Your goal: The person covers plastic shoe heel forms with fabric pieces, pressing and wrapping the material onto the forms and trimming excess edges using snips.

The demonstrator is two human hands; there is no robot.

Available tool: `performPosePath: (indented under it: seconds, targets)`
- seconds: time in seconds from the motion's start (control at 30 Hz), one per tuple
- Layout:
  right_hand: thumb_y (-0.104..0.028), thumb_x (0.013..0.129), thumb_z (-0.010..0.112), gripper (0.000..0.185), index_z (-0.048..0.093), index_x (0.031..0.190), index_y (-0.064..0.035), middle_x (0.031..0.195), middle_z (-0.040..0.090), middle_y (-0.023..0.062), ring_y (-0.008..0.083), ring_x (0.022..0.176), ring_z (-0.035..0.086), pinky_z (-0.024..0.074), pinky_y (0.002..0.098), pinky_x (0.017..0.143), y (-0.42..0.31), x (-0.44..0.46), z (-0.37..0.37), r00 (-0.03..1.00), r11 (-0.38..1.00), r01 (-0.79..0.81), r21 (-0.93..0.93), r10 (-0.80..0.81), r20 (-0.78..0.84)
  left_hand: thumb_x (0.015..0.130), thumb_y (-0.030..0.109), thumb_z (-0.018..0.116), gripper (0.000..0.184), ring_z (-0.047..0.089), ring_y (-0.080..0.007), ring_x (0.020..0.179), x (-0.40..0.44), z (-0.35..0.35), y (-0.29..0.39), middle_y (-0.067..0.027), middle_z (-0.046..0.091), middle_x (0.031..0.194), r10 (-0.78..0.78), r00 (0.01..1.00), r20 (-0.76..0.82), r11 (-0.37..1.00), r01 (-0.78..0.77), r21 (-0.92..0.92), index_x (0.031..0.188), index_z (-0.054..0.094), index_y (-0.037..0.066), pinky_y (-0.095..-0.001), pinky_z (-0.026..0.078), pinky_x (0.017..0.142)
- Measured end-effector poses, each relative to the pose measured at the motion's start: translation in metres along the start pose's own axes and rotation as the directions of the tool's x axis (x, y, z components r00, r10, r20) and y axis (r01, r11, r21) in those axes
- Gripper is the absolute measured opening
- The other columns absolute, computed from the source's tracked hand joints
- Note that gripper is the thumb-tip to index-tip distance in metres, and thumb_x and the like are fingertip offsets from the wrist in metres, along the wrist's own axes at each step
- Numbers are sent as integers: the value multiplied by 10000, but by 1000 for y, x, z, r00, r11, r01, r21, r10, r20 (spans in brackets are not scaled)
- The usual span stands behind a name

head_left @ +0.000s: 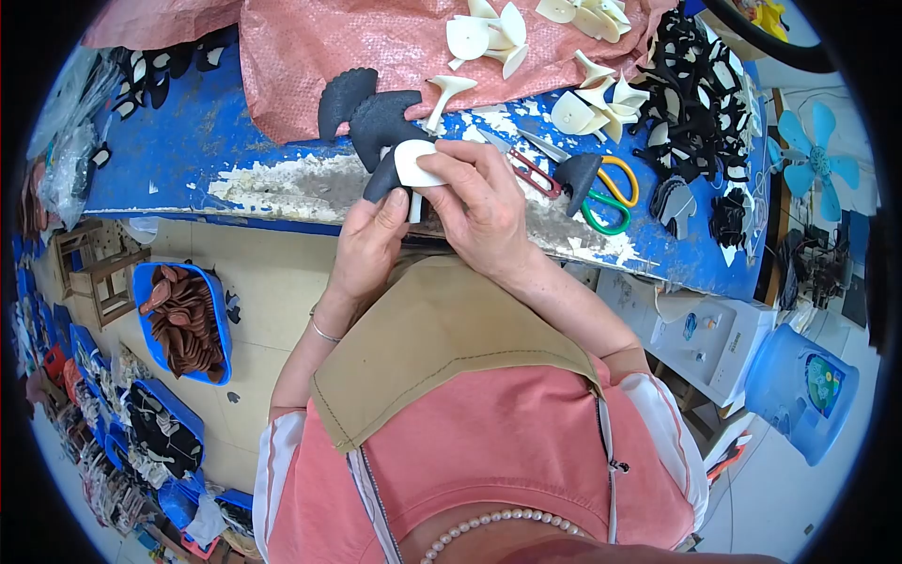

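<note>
Between my hands, over the table's front edge, is a white shoe heel (413, 164) with a black cover piece (382, 179) against its left side. The fingers of my right hand (477, 199) are closed on the heel's wide end. My left hand (369, 246) is closed on the black piece, its thumb beside the heel's narrow stem. Just beyond lie two black cover pieces with notched edges (347, 99), one overlapping the other, and a loose cream heel (449, 94). To the right are scissors with yellow and green handles (615, 188), a red-handled tool (536, 175) and another black piece (577, 179).
The blue table (178, 160) has peeling paint. Pink woven sheeting (329, 47) covers its back, with several cream heels (489, 38) on it. A pile of black pieces (695, 103) lies at right. A blue basket of brown pieces (224, 315) stands on the floor.
</note>
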State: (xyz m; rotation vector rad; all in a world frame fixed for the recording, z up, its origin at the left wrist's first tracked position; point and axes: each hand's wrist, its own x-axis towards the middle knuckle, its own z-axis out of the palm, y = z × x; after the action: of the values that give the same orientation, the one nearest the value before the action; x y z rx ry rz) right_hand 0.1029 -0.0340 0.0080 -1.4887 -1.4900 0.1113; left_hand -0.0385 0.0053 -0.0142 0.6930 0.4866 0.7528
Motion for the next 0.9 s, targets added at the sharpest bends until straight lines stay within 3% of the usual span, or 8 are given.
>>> performPosePath:
  seconds: [0.1, 0.23, 0.3, 0.4, 0.43, 0.57, 0.73, 0.9]
  targets:
    - [-64, 739, 695, 232, 672, 969, -52, 1010, 581, 98, 210, 831, 553, 443, 302, 738, -4, 2, -3, 999, 998, 5, -64, -3, 45, 971, 94, 449, 356, 521, -210, 1131, 2, -2, 5, -151, 528, 1268, -15, 998, -61, 992, 22, 128, 1301, 445, -39, -328, 423, 976]
    - [-83, 749, 707, 234, 665, 976, -41, 995, 581, 96, 191, 811, 551, 448, 292, 716, -7, 4, -19, 965, 981, -143, 127, 110, 239, 925, 48, 526, 330, 612, -136, 926, 4, -8, 20, -118, 638, 1068, -47, 996, -77, 899, 75, 431, 1240, 517, -51, -213, 502, 784]
    - [-66, 750, 703, 238, 660, 983, -36, 978, 591, 88, 180, 807, 557, 454, 282, 718, -5, 13, -34, 931, 949, -267, 168, 210, 298, 918, 45, 537, 309, 619, -133, 888, 2, -2, 31, -116, 647, 1037, -84, 995, -55, 902, 99, 421, 1210, 538, -55, -207, 504, 753]
    - [-13, 751, 692, 256, 648, 1004, -19, 929, 619, 64, 147, 795, 576, 474, 251, 725, 0, 29, -51, 754, 761, -600, 246, 435, 492, 896, 38, 570, 249, 638, -126, 774, -4, 9, 52, -111, 672, 944, -176, 984, 6, 904, 159, 396, 1120, 601, -66, -188, 510, 662]
    - [-13, 751, 692, 256, 648, 1004, -19, 929, 619, 64, 147, 795, 576, 474, 251, 725, 1, 29, -51, 754, 760, -601, 245, 438, 490, 896, 38, 570, 249, 638, -126, 774, -5, 11, 57, -111, 672, 944, -179, 984, 8, 904, 161, 396, 1120, 601, -66, -188, 510, 662]
    - [-32, 751, 719, 241, 641, 977, -3, 858, 634, 41, 105, 752, 576, 475, 212, 691, 8, 25, -45, 430, 359, -881, 308, 338, 837, 868, 29, 606, 176, 643, -120, 725, -8, 10, 69, -120, 680, 912, -381, 918, 112, 782, 255, 569, 1009, 656, -63, -188, 512, 633]
    - [-26, 775, 706, 193, 643, 956, -8, 825, 640, 34, 82, 717, 577, 474, 183, 671, 6, 23, -41, 462, 238, -884, 403, 311, 831, 831, 14, 649, 87, 633, -112, 659, -12, 12, 68, -97, 678, 830, -340, 940, 8, 790, 281, 544, 870, 679, -58, -179, 505, 602]
    - [-12, 786, 684, 201, 648, 983, -5, 847, 651, 40, 88, 720, 584, 480, 188, 684, 6, 23, -38, 575, 304, -812, 498, 268, 773, 785, 0, 695, 70, 575, -87, 610, -14, 14, 61, -57, 646, 761, -169, 983, -73, 840, 182, 512, 832, 670, -45, -187, 461, 544]
